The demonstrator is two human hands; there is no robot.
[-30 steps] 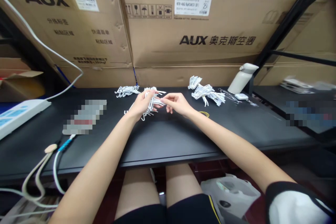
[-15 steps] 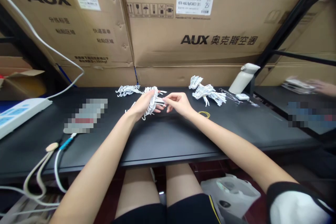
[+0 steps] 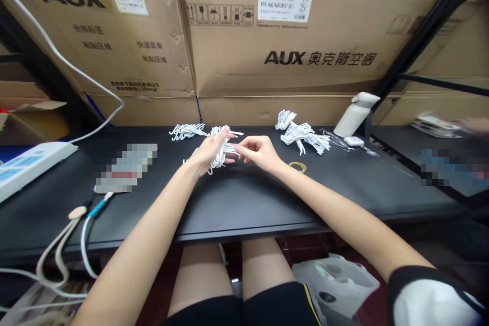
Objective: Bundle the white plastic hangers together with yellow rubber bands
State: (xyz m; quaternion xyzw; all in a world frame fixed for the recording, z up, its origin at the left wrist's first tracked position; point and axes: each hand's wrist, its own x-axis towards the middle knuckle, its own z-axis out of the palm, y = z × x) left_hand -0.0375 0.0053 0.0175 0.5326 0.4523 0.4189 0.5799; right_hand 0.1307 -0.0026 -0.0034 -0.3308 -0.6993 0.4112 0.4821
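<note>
My left hand (image 3: 207, 154) is closed around a bunch of thin white hooks (image 3: 220, 155), whose curved ends stick out below and beside the fingers. From the right, my right hand (image 3: 260, 153) pinches the straight ends of the same bunch between thumb and fingers. Behind my left hand lies a pile of white hooks (image 3: 187, 131) on the black table (image 3: 244, 198). More bundles of white hooks (image 3: 300, 133) rest to the right, beyond my right hand. Yellow rubber bands (image 3: 297, 166) lie near my right wrist.
A white bottle (image 3: 353, 114) and a small white case (image 3: 353, 141) stand at the back right. On the left are a blurred-out flat device (image 3: 126, 168) with a cable and a power strip (image 3: 34, 165). Cardboard boxes (image 3: 286, 76) wall the back. Another person's hand (image 3: 476, 125) shows far right.
My right hand has shifted slightly left along the ends of the hooks. The thumb of my left hand has lifted a little over the bunch, which has turned slightly.
</note>
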